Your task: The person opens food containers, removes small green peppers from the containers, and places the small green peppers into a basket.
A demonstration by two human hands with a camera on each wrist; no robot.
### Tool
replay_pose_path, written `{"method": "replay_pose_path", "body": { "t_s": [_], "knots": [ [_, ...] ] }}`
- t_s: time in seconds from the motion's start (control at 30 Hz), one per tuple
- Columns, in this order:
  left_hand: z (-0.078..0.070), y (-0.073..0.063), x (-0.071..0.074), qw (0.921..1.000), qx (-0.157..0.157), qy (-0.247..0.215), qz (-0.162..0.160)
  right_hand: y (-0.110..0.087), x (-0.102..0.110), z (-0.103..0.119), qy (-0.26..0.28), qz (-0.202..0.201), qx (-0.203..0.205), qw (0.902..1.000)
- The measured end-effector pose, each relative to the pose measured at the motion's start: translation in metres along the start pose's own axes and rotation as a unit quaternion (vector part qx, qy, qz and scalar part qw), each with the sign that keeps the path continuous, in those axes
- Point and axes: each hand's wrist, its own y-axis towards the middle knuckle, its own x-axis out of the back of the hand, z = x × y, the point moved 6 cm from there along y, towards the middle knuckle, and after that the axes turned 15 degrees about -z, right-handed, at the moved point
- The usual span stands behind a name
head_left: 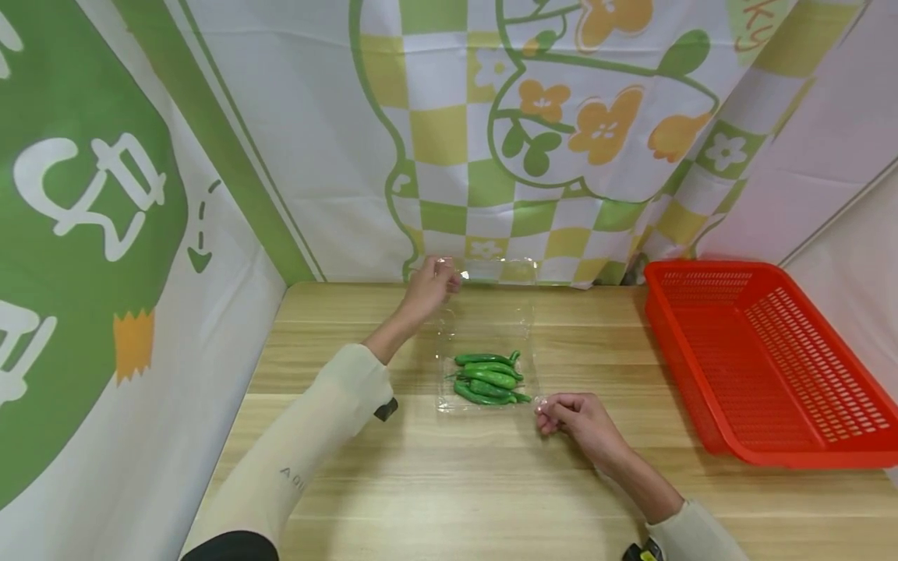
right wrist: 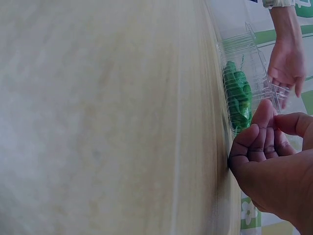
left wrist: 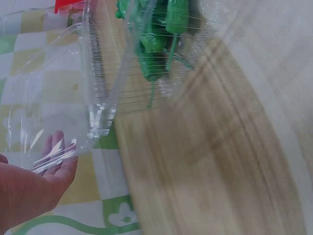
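At the clear box (head_left: 449, 407), left hand (head_left: 429, 287) fingers pinch the lid (head_left: 489, 300), right hand (head_left: 581, 422) fingers a corner (head_left: 539, 400).

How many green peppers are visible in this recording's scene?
5 distinguishable. The green peppers lie piled in the open clear container: one at the back, three across the middle, one in front. Others may be hidden underneath.

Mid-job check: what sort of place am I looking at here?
Probably a small fabric-screened work booth, though I can't tell what building it's in. Printed fabric hangs right behind a wood-grain table, which holds a red basket and green peppers in a clear plastic box.
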Motion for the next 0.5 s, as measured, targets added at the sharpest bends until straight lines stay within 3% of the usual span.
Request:
{"method": "replay_pose_path", "body": {
  "t_s": [0.17, 0.3, 0.5],
  "knots": [
    [0.018, -0.001, -0.002, 0.9949, 0.078, -0.049, 0.04, 0.0, 0.0, -0.001, 0.002, 0.002, 0.003, 1.0],
    [0.034, 0.0, -0.005, 0.9874, 0.13, -0.077, 0.048, 0.0, -0.002, -0.003, -0.001, 0.006, 0.007, 1.0],
    [0.049, 0.0, -0.013, 0.983, 0.162, -0.073, 0.047, 0.0, -0.001, -0.004, -0.006, 0.001, 0.004, 1.0]
  ]
}}
